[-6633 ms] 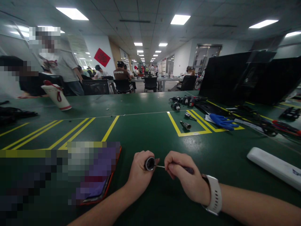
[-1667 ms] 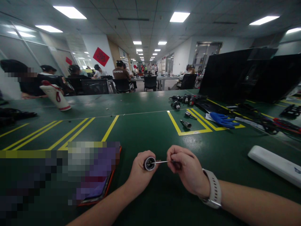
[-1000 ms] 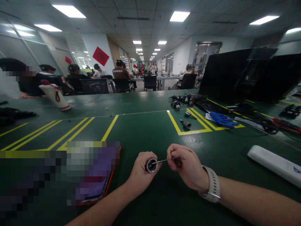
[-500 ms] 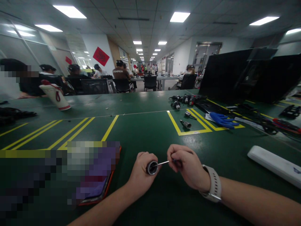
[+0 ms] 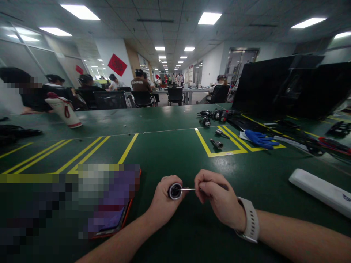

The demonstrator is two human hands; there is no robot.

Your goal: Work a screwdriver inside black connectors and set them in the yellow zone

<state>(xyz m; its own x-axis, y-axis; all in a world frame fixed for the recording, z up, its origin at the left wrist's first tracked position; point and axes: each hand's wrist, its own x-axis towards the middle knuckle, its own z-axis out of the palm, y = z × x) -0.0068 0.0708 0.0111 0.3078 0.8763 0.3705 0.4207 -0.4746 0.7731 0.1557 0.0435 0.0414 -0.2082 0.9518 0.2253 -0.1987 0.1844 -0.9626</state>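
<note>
My left hand [image 5: 161, 204] is wrapped round a dark cylindrical connector [image 5: 174, 191], whose silver-rimmed open end faces me. From the right, my right hand [image 5: 216, 195] grips a small screwdriver [image 5: 188, 189] with a thin metal shaft. Its tip reaches the connector's rim; whether it goes inside is hard to make out. Most of the handle is hidden by my fingers, with a dark end showing behind them. Beyond my hands, two similar metal connectors [image 5: 216, 144] lie within a yellow taped outline [image 5: 227, 154] on the green table [image 5: 164, 149].
A pixelated purple item on a red-edged tray [image 5: 128, 215] lies left. To the right are a white case [image 5: 318, 190] and a blue glove [image 5: 260, 139]. Cabled connectors [image 5: 205, 121], black monitors [image 5: 263, 87] and a pale cup-like container [image 5: 65, 111] stand farther back. People sit beyond.
The connector has shifted slightly left and up with my left hand. The screwdriver shaft has swung from slanted to nearly level, and more of its handle end shows behind my right fingers.
</note>
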